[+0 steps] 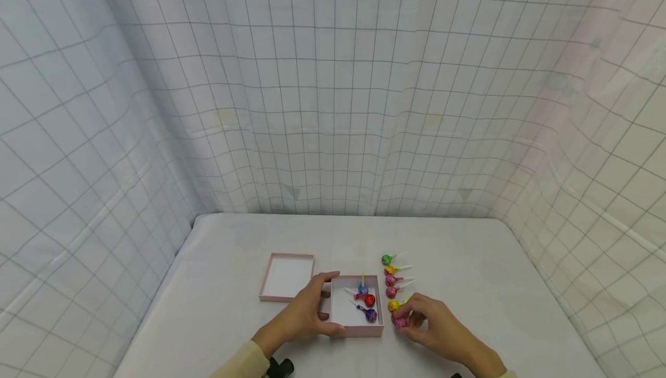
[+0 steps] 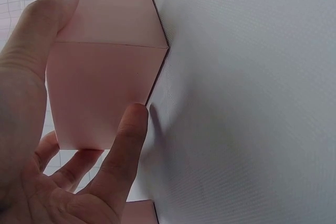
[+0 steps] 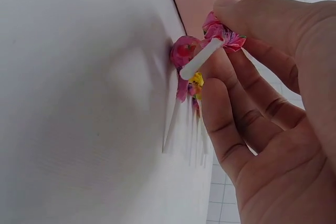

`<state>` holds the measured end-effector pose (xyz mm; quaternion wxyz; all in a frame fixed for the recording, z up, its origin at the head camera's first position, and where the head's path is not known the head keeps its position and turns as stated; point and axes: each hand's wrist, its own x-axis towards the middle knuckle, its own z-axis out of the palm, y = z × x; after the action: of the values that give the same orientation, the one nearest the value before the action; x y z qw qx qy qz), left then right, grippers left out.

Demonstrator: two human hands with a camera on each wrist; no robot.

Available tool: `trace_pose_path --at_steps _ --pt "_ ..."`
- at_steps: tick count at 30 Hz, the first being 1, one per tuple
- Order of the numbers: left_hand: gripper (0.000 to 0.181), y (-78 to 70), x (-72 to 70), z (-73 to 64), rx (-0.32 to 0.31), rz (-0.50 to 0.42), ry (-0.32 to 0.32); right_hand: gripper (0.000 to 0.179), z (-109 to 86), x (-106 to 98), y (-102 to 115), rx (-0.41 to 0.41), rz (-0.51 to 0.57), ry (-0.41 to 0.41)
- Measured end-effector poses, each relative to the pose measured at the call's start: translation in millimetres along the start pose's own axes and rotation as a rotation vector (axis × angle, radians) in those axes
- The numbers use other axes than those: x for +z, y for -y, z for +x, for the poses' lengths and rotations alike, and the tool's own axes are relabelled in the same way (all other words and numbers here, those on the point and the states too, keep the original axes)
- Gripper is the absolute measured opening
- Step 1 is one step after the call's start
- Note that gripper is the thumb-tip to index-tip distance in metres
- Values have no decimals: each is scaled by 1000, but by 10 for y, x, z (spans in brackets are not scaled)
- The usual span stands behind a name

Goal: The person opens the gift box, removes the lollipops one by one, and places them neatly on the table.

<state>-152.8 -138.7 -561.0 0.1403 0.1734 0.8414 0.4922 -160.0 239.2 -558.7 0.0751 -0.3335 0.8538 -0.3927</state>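
Observation:
A pink open-topped box [image 1: 359, 330] stands on the table, and my left hand [image 1: 304, 311] grips it from its left side. The thumb rests on the near wall, the other fingers spread along the left wall and far corner. Inside lie a blue lollipop [image 1: 363, 289], a red lollipop [image 1: 369, 300] and a purple lollipop [image 1: 370, 315]. Right of the box, my right hand [image 1: 439, 326] pinches a pink-wrapped lollipop [image 3: 231, 39] between thumb and fingers, its white stick pointing out. Another pink lollipop [image 3: 185, 50] lies right beside it on the table.
A column of lollipops runs away from the right hand, with a yellow one [image 1: 393, 305] nearest and a green one [image 1: 387, 259] farthest. The shallow box lid [image 1: 287, 274] lies behind the left hand. Gridded white curtains [image 1: 343, 106] enclose the white table [image 1: 218, 285].

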Motion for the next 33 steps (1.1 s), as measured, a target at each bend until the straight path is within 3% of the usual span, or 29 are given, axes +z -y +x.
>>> trace_pose_path --at_steps 9,16,33 --pt "122 -2 9 -5 -14 -11 1 22 -2 37 -38 42 -6 58" --pt "121 3 8 -2 -7 -26 0 18 -2 56 -36 35 -89 58" --pt "121 -13 11 -7 -24 -2 -2 21 -2 66 -46 89 -138 75"
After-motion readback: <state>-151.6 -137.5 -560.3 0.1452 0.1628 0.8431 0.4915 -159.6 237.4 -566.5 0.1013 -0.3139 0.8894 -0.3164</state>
